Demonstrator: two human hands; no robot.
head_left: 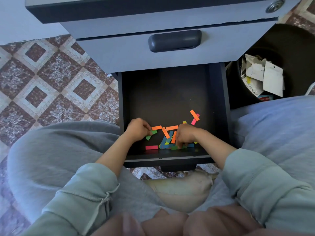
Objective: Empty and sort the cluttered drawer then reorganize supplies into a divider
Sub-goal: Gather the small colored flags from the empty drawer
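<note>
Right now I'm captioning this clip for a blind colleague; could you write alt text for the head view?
A seated person's left hand pinches a green paper strip while the right hand reaches into a pile of coloured strips at the front of an open dark drawer.

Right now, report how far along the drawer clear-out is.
Mostly emptied: the open drawer holds only coloured paper strips near its front. In hand: the left hand pinches a green strip, and the right hand reaches into the mixed pile. Left: the pink strip, the far orange strip, and all the sorting; no divider is in view.
</note>
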